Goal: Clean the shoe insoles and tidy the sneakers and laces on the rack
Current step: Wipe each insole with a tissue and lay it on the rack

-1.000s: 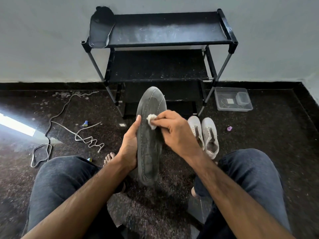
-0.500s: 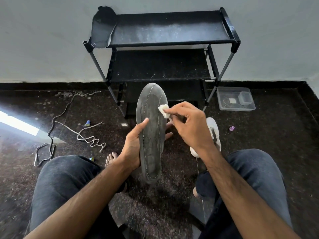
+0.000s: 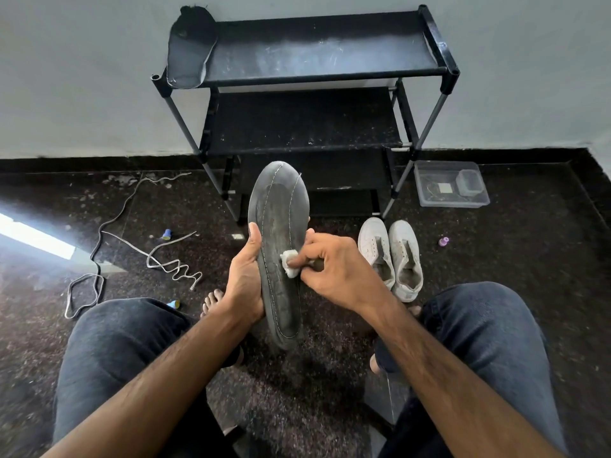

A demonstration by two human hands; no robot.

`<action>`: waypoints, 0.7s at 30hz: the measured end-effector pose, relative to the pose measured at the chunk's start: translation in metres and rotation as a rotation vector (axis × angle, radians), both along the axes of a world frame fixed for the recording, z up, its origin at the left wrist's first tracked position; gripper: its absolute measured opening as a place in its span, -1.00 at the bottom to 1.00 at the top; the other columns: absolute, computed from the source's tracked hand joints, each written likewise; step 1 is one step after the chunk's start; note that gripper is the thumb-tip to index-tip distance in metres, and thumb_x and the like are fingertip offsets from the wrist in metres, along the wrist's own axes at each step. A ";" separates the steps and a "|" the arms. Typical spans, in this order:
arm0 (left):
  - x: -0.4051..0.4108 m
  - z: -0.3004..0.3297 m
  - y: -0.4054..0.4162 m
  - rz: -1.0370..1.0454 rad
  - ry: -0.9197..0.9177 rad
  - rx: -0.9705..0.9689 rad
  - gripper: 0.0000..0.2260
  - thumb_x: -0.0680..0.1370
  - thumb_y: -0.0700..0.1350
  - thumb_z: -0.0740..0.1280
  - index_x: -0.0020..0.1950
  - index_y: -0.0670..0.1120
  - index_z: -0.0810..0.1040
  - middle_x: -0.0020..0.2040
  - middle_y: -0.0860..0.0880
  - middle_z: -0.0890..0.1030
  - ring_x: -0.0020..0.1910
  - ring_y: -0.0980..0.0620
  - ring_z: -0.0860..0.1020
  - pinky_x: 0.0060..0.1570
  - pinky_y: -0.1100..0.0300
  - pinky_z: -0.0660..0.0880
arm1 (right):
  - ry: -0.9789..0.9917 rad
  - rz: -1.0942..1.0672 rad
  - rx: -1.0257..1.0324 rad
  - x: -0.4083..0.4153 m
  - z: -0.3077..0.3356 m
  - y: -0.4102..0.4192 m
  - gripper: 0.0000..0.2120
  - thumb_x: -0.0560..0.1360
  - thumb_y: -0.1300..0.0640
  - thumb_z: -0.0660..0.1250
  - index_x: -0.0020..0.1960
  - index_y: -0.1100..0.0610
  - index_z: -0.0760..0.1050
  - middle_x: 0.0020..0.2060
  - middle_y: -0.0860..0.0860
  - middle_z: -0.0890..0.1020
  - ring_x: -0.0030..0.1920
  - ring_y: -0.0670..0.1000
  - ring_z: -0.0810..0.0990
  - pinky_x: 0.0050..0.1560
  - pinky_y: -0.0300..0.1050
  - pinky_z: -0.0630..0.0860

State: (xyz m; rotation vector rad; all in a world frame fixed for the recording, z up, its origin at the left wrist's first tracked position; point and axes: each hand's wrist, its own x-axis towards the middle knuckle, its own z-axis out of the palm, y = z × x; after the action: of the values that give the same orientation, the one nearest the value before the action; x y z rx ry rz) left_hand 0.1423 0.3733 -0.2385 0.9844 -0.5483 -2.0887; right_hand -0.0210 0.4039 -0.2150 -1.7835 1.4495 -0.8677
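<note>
Down from the toe end, my right hand [image 3: 334,269] has slid its white wad [image 3: 290,261] to the middle of the dark insole [image 3: 279,246], fingers pinching it there. Beside it, my left hand [image 3: 244,279] grips the insole's edge, thumb along it. Just beyond my right hand stand the white sneakers [image 3: 391,256].

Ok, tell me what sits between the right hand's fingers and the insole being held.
In the head view, a small white wipe, pinched by the right hand against the insole.
</note>
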 end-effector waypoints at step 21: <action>0.005 0.004 -0.007 0.034 -0.012 -0.002 -0.26 0.66 0.35 -0.06 0.54 -0.22 0.37 0.50 -0.22 0.45 0.45 -0.19 0.48 0.41 -0.13 0.43 | -0.078 0.013 0.125 0.000 0.002 0.004 -0.82 0.46 0.33 0.45 0.00 0.16 0.74 -0.12 -0.13 0.62 -0.19 -0.26 0.59 -0.12 -0.43 0.46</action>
State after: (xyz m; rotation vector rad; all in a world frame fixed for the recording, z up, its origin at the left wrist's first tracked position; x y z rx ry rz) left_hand 0.1477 0.3661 -0.2346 0.9983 -0.5363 -2.0532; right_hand -0.0206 0.4078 -0.2128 -1.6468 1.4094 -0.8132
